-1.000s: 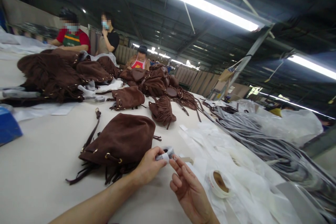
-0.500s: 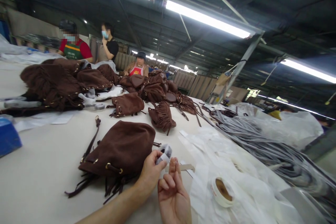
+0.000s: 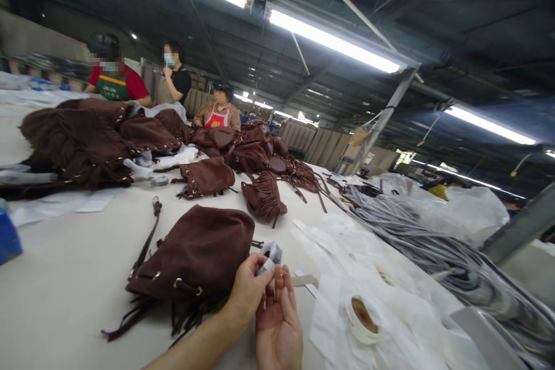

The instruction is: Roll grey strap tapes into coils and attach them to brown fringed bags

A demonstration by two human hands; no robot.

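My left hand (image 3: 247,284) pinches a small loop (image 3: 274,252) wrapped in pale, translucent material, with a whitish flap at the fingertips. It could be a wrapped strap, but I cannot make out its kind. Palm up beside it is my right hand (image 3: 280,318), fingers stretched out and their tips close to the loop; I see nothing held in it. A dark brown suede drawstring bag (image 3: 203,248) with gold eyelets and fringe lies on its side just left of my hands. Its thin strap with a buckle (image 3: 155,206) extends from the left side.
A roll of white tape (image 3: 361,320) rests on thin white sheets (image 3: 407,295) at the right. More brown bags (image 3: 87,141) are piled across the pale table (image 3: 65,266). Long grey strips (image 3: 416,237) lie along the right side. Several co-workers (image 3: 117,81) are beyond the pile.
My right hand has turned more palm up, and its curled fingers have straightened beside the loop. My left hand keeps its pinch. The whole view has shifted slightly.
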